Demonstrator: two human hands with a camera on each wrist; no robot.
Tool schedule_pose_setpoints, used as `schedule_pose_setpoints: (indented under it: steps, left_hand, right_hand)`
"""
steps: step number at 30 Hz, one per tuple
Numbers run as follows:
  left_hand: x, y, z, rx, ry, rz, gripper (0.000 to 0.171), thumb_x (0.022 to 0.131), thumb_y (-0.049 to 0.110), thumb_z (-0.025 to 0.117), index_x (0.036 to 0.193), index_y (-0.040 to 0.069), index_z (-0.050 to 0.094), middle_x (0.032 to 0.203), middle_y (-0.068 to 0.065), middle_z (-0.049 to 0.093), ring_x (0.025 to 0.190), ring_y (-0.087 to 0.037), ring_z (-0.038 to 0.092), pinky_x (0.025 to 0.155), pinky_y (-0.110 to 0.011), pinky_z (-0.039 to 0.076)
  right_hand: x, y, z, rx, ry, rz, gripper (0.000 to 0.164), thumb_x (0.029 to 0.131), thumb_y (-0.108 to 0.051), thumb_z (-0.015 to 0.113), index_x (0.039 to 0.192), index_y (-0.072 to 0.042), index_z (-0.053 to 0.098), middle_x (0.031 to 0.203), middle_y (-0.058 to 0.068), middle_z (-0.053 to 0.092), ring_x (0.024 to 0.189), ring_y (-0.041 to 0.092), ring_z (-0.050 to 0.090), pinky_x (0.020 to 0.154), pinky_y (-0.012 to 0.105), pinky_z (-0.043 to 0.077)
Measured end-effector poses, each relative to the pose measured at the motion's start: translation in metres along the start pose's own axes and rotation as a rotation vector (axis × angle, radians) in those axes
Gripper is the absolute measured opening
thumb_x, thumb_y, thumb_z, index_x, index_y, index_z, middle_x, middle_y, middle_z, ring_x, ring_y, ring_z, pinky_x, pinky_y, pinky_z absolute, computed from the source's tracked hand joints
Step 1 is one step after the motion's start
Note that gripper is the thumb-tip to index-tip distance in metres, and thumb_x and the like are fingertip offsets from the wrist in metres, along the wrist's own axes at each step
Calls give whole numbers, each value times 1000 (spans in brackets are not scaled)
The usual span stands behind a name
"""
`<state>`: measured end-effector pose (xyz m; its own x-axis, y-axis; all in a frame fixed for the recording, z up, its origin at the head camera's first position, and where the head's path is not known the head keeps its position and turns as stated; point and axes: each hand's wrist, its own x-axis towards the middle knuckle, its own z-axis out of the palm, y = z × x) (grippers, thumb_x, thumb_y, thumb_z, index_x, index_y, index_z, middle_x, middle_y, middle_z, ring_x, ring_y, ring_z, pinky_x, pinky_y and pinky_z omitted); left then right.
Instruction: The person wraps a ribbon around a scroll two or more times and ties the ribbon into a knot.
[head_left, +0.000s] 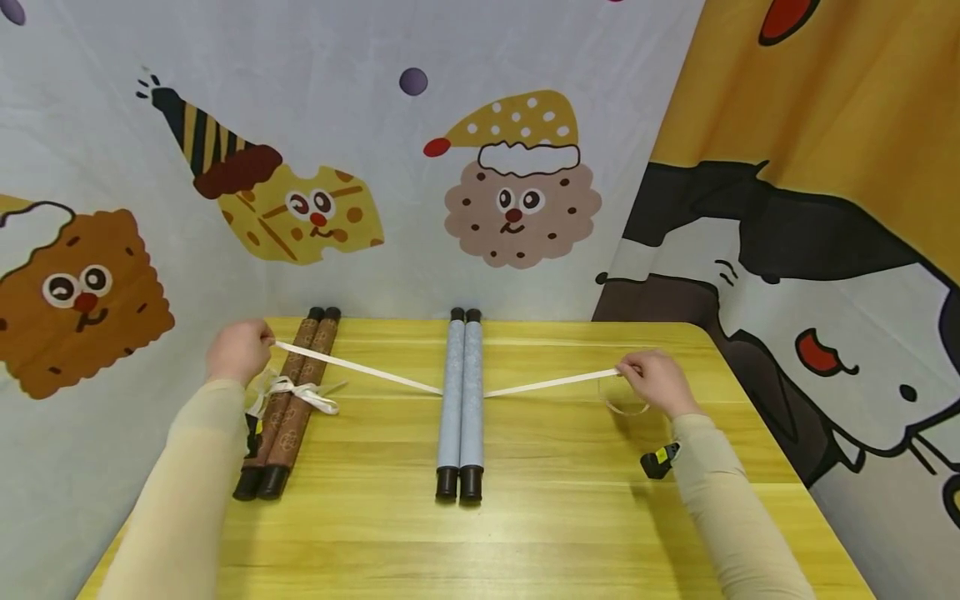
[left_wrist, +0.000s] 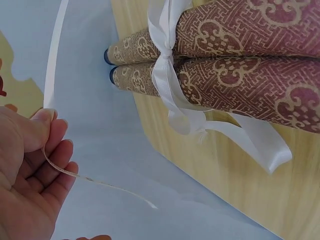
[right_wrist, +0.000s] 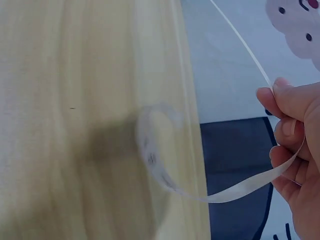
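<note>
A pair of pale blue scroll rolls (head_left: 461,400) with black end caps lies side by side mid-table. A white ribbon (head_left: 360,369) runs out from under or behind them to both sides, drawn taut. My left hand (head_left: 238,352) pinches one length between thumb and forefinger, its loose tail hanging below the fingers in the left wrist view. On the other side my right hand (head_left: 658,382) pinches the opposite length, and a curled tail (right_wrist: 245,187) dangles from it. Beneath the left hand lie brown patterned scroll rolls (left_wrist: 225,60), bound by a white ribbon bow (left_wrist: 167,55).
The wooden table (head_left: 555,517) ends at a cartoon-printed cloth (head_left: 360,50) hanging behind it. A darker cartoon cloth (head_left: 855,233) hangs at the right. A black and yellow device (head_left: 658,461) sits at the right wrist.
</note>
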<state>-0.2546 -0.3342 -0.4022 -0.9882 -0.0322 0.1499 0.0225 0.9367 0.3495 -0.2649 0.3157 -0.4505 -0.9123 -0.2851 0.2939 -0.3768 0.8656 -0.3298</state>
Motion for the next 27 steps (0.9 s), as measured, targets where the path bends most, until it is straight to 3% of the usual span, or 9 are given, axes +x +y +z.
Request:
schedule_pose_setpoints:
  steps: [4,8,13,19,23,27]
  left_hand:
    - [0,-3,-1,-7,-23,-29,16,98,5,55,99,-7,65,93,-25,65,81,-41,60,66,-53,47]
    - [0,-5,-3,-9,-27,-49,16,99,6,53,99,-7,64,92,-24,65,77,-38,58,64,-50,45]
    - [-3,-11,-9,-9,-8,-63,15,98,5,55,95,-9,62,89,-25,64,74,-38,57,63,-50,45]
    - [-10,-21,-16,-32,-27,-167,15,99,6,54,96,-7,61,87,-23,61,68,-32,51,57,-42,42]
    - [-12,-23,-16,-38,-39,-187,18,100,9,52,98,-6,61,94,-25,62,68,-31,50,56,-40,41]
    - [-14,-22,-15,-37,-46,-185,20,101,10,51,100,-7,61,96,-26,61,69,-32,50,57,-41,41]
  right_hand:
    - [1,2,-8,22,13,34,19,98,-18,63,88,-7,74,82,6,69,74,28,60,72,49,48]
    - [3,5,-13,29,29,47,18,98,-17,64,89,-5,75,85,10,71,75,29,62,82,53,47]
    - [3,10,-17,9,50,61,19,98,-17,64,87,-5,74,83,10,70,77,30,58,75,50,44]
    - [-1,15,-19,-1,69,86,22,99,-20,63,86,-5,73,83,10,69,79,31,58,75,50,45]
    - [-2,15,-17,3,82,95,23,99,-20,63,84,-5,71,75,6,66,72,28,56,87,53,43]
    - [-2,13,-15,-7,101,102,22,99,-19,63,85,-4,72,69,2,63,69,27,54,87,53,42]
